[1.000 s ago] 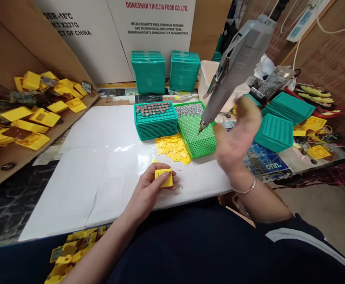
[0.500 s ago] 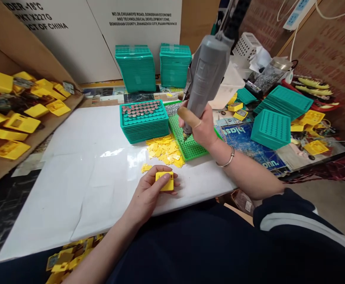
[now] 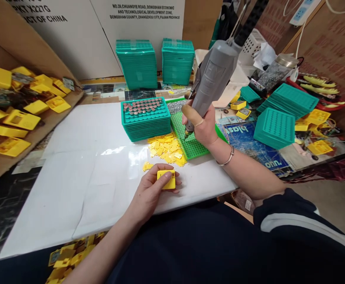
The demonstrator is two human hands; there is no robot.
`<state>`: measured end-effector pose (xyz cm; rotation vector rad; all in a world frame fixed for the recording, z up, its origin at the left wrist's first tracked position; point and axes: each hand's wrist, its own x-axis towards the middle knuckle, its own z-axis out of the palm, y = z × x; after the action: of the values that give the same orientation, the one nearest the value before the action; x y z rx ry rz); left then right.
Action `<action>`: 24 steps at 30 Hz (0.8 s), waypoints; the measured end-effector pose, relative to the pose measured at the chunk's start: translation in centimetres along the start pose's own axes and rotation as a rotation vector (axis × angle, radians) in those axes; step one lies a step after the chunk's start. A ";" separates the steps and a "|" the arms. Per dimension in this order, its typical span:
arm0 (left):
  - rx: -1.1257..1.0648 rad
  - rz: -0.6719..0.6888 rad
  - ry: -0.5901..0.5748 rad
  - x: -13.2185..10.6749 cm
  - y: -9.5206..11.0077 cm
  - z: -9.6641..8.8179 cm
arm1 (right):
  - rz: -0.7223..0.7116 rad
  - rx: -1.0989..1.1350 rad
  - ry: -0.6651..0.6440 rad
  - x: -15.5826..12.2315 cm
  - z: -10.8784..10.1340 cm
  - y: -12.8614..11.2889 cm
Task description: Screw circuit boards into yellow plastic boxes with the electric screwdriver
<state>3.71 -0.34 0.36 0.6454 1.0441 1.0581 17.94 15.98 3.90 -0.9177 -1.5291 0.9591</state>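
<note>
My left hand point(image 3: 151, 191) rests near the front edge of the white table point(image 3: 80, 177), fingers closed on a small yellow plastic case point(image 3: 166, 178) held flat on the surface. My right hand point(image 3: 202, 126) is wrapped round a grey electric screwdriver point(image 3: 212, 85) that hangs from a cable above. Its tip points down onto the bright green perforated screw tray point(image 3: 190, 142). A pile of small yellow flat parts point(image 3: 166, 148) lies between the two hands.
A stack of teal trays topped with round metal pieces point(image 3: 145, 116) stands left of the green tray. Two taller teal stacks point(image 3: 137, 63) stand at the back. Yellow cases fill a cardboard shelf point(image 3: 15, 114) on the left. More teal trays point(image 3: 274, 126) and clutter lie to the right.
My right hand, open and in the air a second ago, took hold of the hanging screwdriver and brought its tip down onto the green tray. The left hand kept the yellow case in place.
</note>
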 end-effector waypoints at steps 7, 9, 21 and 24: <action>-0.093 0.005 -0.021 0.2 -0.1 -0.1 | -0.012 0.048 0.003 -0.2 0.2 -0.5; -0.095 0.008 -0.024 0.2 -0.1 -0.1 | -0.016 0.079 0.002 -0.3 0.3 -0.6; -0.150 0.019 -0.039 0.4 -0.5 -0.4 | -0.060 0.114 0.024 0.0 0.0 -0.3; -0.155 0.025 -0.036 0.4 -0.4 -0.3 | -0.082 0.121 0.027 0.1 -0.1 -1.3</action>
<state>3.62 -0.10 -0.24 0.5511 0.9154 1.1327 17.89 15.62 5.15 -0.7735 -1.4588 0.9650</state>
